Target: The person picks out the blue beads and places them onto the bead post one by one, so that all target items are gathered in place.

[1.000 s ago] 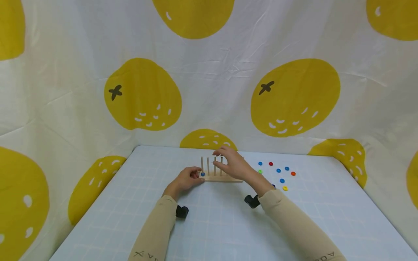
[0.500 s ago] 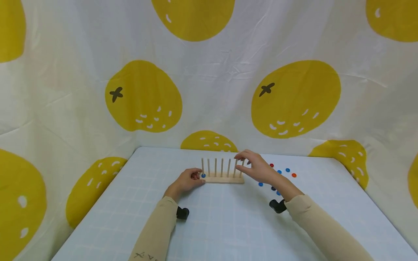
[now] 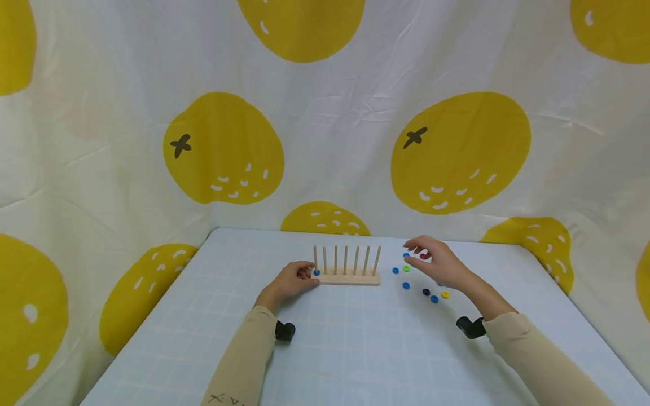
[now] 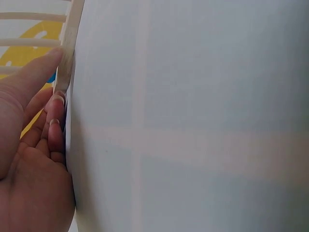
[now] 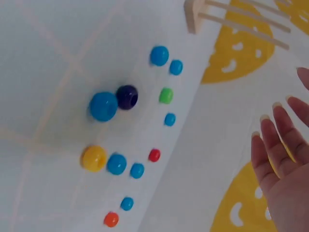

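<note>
A wooden peg rack [image 3: 350, 278] with several upright pegs stands on the table, one blue bead [image 3: 317, 273] low on its leftmost peg. My left hand [image 3: 288, 280] grips the rack's left end; in the left wrist view its thumb [image 4: 41, 70] lies on the base and the other fingers are curled. My right hand [image 3: 440, 262] is above the loose beads, right of the rack, with nothing seen between its fingers. In the right wrist view those fingers [image 5: 285, 128] are extended, apart from a green bead [image 5: 166, 95], a yellow bead [image 5: 94, 158] and a dark bead [image 5: 127, 97].
Several blue beads, among them one near the front [image 3: 434, 299], plus a red bead [image 5: 154, 155] and an orange bead [image 5: 111, 219], lie scattered on the pale checked tablecloth [image 3: 335, 349]. Behind the table hangs a white curtain [image 3: 335, 141] printed with yellow fruit.
My right hand has moved right, from over the rack's pegs to above the loose beads, uncovering all the pegs. The left hand has stayed at the rack's left end.
</note>
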The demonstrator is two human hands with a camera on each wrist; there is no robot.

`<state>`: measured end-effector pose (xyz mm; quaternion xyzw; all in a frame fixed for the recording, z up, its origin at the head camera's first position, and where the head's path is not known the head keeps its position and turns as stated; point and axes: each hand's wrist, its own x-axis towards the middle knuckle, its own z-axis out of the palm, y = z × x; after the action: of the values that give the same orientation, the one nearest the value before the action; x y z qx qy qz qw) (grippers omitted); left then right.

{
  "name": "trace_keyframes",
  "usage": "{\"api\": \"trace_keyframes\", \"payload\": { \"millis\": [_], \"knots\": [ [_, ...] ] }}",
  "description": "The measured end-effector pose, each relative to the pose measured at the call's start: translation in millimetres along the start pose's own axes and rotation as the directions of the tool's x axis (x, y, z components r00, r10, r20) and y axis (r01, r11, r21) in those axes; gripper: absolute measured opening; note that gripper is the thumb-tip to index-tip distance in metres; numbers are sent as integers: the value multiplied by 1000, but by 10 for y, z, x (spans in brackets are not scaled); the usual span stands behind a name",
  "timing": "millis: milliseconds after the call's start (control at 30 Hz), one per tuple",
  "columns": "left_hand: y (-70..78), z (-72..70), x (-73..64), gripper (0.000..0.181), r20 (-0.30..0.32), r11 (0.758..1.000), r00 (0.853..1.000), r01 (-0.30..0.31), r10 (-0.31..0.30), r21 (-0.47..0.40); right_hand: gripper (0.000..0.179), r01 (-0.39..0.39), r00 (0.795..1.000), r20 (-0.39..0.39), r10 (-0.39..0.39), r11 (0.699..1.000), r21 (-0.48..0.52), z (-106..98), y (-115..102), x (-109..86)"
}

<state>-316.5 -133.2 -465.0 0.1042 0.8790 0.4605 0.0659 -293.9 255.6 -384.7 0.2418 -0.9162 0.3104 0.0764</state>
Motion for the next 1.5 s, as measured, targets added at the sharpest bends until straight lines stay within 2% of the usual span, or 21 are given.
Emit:
{"api": "trace_keyframes", "payload": {
  "millis": [300,667,900,1067,1167,1333,1500],
  "knots": [
    [-4,-23,38,49,0,1000,1000,1,-1,-7,37,-125,992,-37,123,991,-57,-239,381,-162],
    [-15,-37,71,50,6,1000,1000,-15,15,7,45,-282,957,-90,276,958,-57,-385,891,-238],
    [-52,-4,74,49,6,1000,1000,-3,3,10,48,-399,915,-84,395,917,-27,-369,1105,-267],
    [-57,3,68,50,5,1000,1000,7,-7,5,49,-469,883,-35,468,883,0,-326,1194,-246],
    [-55,4,60,49,4,1000,1000,7,-7,4,52,-520,854,0,520,854,22,-289,1239,-217],
    [-55,5,55,49,5,1000,1000,0,0,7,54,-611,792,50,609,791,35,-232,1324,-179],
    [-51,4,47,49,3,1000,1000,16,-16,3,51,-632,774,84,628,774,36,-193,1341,-176]
  ]
}}
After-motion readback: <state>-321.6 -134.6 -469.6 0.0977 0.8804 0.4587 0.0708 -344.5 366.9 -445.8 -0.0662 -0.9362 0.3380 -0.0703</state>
